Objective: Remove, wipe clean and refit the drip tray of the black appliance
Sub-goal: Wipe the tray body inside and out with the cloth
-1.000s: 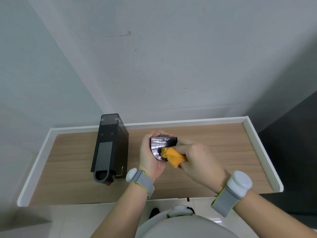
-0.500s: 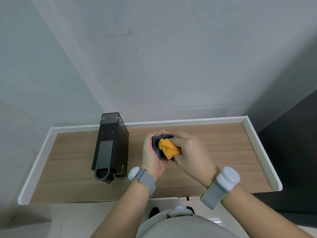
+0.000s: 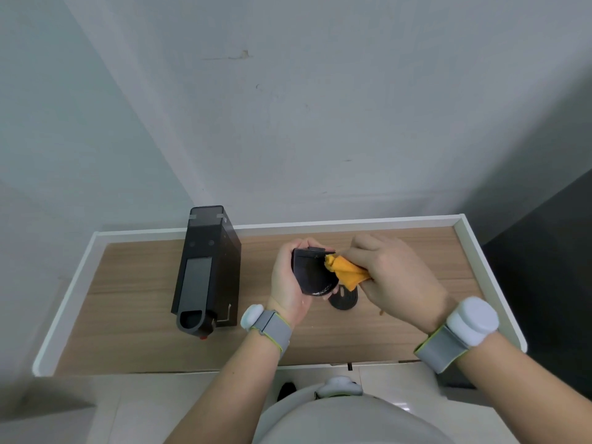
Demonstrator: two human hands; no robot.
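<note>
- Left hand point(image 3: 288, 280): your fingers wrap the drip tray point(image 3: 312, 274), holding it above the table, open side tipped towards you.
- Right hand point(image 3: 394, 277): pinched on the orange cloth point(image 3: 346, 272), whose bunched tip presses into the tray's upper right corner.
- Step in hand: wiping, by the look of it; removal done, refit not yet.
- Slotted grille point(image 3: 344, 299): lies flat on the wooden table point(image 3: 400, 251), just below the tray; likely belongs on top.
- Black appliance point(image 3: 208, 270): stands to your left, well apart from the tray.
- Next move, as judged: finish the remaining corners, set the cloth down, seat the grille, then slide the tray back at the appliance base.
</note>
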